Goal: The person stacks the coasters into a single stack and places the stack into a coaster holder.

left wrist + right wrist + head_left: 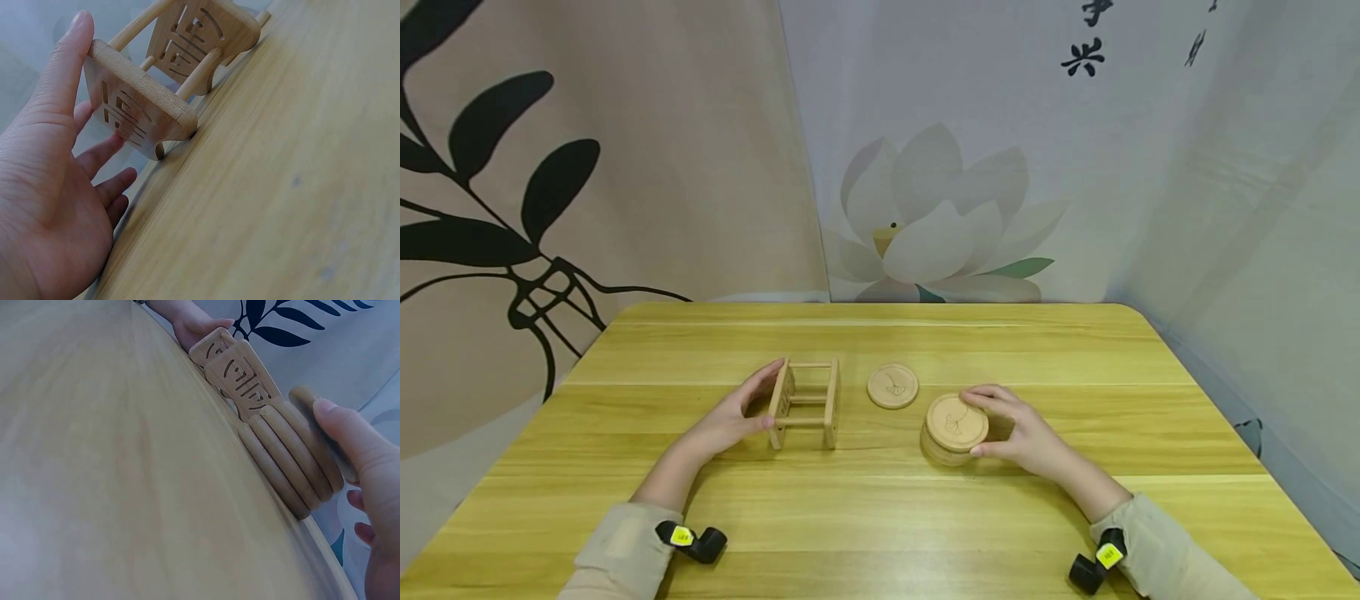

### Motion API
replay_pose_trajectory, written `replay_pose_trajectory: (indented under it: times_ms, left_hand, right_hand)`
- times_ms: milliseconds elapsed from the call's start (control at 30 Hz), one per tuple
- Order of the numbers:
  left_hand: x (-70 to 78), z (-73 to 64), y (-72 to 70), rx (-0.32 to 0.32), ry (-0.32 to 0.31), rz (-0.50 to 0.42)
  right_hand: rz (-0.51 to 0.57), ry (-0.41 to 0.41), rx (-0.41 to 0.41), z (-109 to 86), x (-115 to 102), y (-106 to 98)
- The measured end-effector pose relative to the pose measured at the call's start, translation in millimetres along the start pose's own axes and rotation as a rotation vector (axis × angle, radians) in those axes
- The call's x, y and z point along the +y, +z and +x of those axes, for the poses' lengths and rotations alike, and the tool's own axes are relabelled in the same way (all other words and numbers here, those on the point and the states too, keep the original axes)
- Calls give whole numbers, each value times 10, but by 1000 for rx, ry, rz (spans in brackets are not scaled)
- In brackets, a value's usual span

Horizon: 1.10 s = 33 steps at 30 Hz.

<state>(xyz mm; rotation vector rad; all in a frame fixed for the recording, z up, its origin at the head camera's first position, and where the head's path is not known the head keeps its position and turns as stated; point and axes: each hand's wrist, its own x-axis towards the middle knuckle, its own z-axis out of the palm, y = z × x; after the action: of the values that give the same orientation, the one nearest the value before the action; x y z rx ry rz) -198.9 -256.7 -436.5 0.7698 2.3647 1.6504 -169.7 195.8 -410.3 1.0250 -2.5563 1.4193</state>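
Observation:
A small wooden coaster rack (805, 421), with slotted side panels (134, 106) joined by round rods, stands on the table. My left hand (730, 421) holds its left panel between the thumb and the fingers. To the right is a stack of several round wooden coasters (290, 459). My right hand (1018, 429) pinches the top coaster (957, 422) by its right edge, thumb in front and fingers behind. In the right wrist view that coaster is raised slightly off the stack and tilted. Between rack and stack, a single coaster (892, 387) with a leaf-like line drawing lies flat.
The wooden table (850, 525) reaches back to a hanging cloth (737, 167) printed with leaves, a lotus and characters. Small black devices with yellow labels are strapped to the left sleeve (625, 542) and the right sleeve (1165, 542).

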Motion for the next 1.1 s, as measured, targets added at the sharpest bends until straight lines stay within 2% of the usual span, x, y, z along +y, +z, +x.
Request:
replay_pose_trajectory:
  times_ms: [200, 500, 700, 900, 1100]
  left_hand:
    - [2, -2, 1, -1, -5, -5]
    - [-1, 3, 5, 0, -1, -2]
    - [5, 3, 6, 3, -4, 0]
    - [9, 2, 7, 2, -3, 0]
    - [10, 1, 6, -1, 1, -4]
  right_hand:
    - [-10, 10, -5, -27, 240, 48]
    - [5, -4, -20, -41, 278, 50]
    - [10, 15, -24, -47, 285, 61]
    - [9, 33, -26, -34, 217, 69]
    - [24, 38, -42, -10, -46, 14]
